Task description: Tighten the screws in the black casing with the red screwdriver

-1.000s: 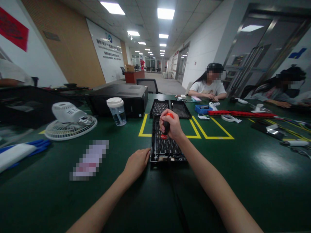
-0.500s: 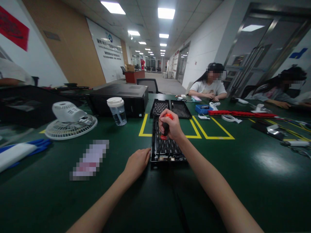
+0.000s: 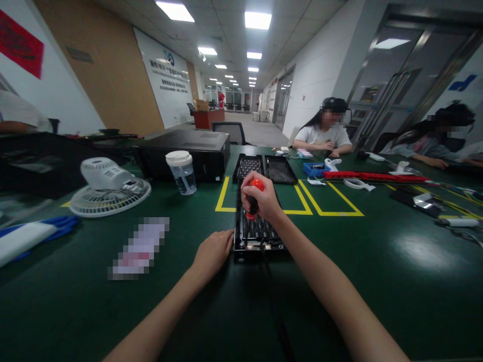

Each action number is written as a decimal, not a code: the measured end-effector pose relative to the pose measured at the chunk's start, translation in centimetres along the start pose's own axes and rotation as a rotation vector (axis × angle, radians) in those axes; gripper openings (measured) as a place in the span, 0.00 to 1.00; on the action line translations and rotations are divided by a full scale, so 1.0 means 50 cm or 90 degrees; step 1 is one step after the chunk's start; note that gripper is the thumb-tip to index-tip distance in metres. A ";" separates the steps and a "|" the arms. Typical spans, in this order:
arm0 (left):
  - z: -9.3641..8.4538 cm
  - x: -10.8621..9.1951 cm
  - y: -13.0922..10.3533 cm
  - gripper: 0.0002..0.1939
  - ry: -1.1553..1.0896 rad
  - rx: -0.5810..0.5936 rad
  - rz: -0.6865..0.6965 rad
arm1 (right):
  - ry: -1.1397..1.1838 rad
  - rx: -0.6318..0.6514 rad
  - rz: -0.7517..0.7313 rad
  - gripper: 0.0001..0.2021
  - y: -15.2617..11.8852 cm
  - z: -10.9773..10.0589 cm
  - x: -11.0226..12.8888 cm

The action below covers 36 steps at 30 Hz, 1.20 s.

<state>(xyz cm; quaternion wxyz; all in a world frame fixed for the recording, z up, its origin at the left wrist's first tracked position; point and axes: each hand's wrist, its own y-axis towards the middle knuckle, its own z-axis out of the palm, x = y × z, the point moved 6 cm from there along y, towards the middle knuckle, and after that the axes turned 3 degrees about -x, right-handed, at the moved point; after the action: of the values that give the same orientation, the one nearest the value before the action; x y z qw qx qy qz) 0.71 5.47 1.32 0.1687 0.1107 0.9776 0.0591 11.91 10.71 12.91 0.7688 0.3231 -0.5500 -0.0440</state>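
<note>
My right hand (image 3: 262, 197) is wrapped round the red and black handle of a screwdriver (image 3: 252, 206), held upright with its shaft pointing down into a black device (image 3: 260, 231). That device is an open shallow case with rows of dark rounded parts and small components along its near edge. At its left side, my left hand (image 3: 214, 251) rests on the table with the fingertips against the case; the fingers are close together, and whether they pinch anything is hidden. Beyond the case lie a black tray of rounded parts (image 3: 249, 166) and a black cover (image 3: 281, 170).
A lidded cup (image 3: 181, 173), a large black box (image 3: 188, 146) and a white fan (image 3: 109, 188) stand to the left, with blue gloves (image 3: 56, 226) nearer. Right are a blue bin (image 3: 315, 169) and red strip (image 3: 373, 176). People sit across the table.
My right hand and the screwdriver have moved slightly left and a little toward me over the case. My left hand has stayed in place.
</note>
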 end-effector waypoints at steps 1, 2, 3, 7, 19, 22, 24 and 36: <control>-0.001 0.000 0.000 0.20 -0.001 0.001 -0.002 | -0.009 0.001 -0.004 0.04 -0.002 0.004 0.002; -0.001 -0.001 0.000 0.20 -0.002 0.003 -0.002 | -0.017 0.002 -0.008 0.04 -0.004 0.008 0.005; -0.001 -0.001 -0.001 0.20 -0.003 0.003 -0.001 | -0.024 0.001 -0.011 0.04 -0.005 0.012 0.007; -0.003 -0.002 -0.002 0.20 -0.001 0.004 -0.003 | -0.013 -0.011 0.003 0.05 -0.004 0.020 0.007; 0.002 0.002 0.001 0.20 0.008 0.004 -0.005 | 0.055 0.057 0.063 0.12 -0.003 0.032 0.007; 0.003 0.003 0.001 0.20 0.008 0.000 -0.006 | 0.014 0.085 0.104 0.11 -0.006 0.036 0.013; 0.004 0.004 0.001 0.20 0.010 0.000 -0.008 | -0.010 0.110 0.133 0.11 -0.009 0.036 0.018; 0.003 0.003 0.001 0.20 0.002 0.012 -0.010 | -0.155 0.155 0.144 0.11 -0.008 0.004 0.052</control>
<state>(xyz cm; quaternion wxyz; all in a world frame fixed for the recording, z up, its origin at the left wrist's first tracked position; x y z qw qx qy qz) 0.66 5.55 1.12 0.1667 0.1043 0.9793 0.0485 12.89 9.21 14.85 0.6517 0.3424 -0.6731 0.0707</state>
